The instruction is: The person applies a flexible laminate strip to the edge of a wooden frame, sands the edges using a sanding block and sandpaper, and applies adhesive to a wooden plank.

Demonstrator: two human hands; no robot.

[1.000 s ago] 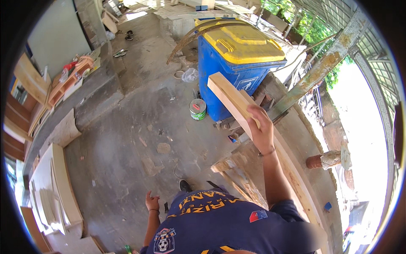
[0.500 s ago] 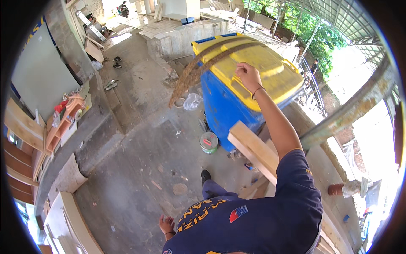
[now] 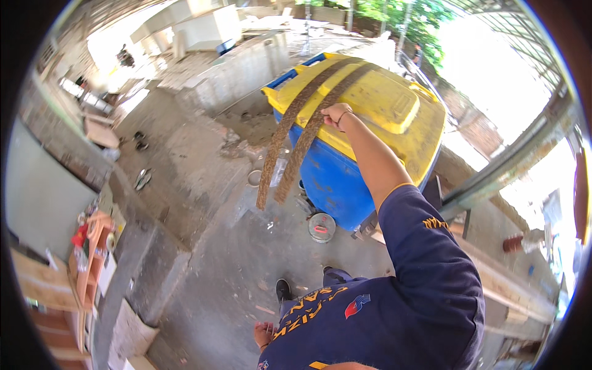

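Note:
Two long, rough brown strips (image 3: 303, 102) lie bent over a yellow bin lid (image 3: 394, 102), and their free ends hang down past the front of the blue bin (image 3: 330, 179). My right hand (image 3: 337, 115), arm stretched forward, has its fingers closed at the edge of the nearer brown strip (image 3: 308, 137), just where it leaves the lid. The fingertips are partly hidden, but they appear to pinch the strip. Low beside my body, my left hand (image 3: 265, 333) hangs with its fingers curled in, and nothing shows in it.
A lidded round tin (image 3: 321, 227) stands on the floor by the bin's foot. Long timber (image 3: 505, 280) runs along my right side, below a slanting metal post (image 3: 512, 166). To the left is a raised concrete ledge (image 3: 151, 259) with an orange-brown wooden rack (image 3: 92, 259). Shoes (image 3: 142, 179) lie farther off.
My right hand has come down and left from above the lid to the brown strip. My left hand's fingers have curled in. My view has shifted, and both feet now show.

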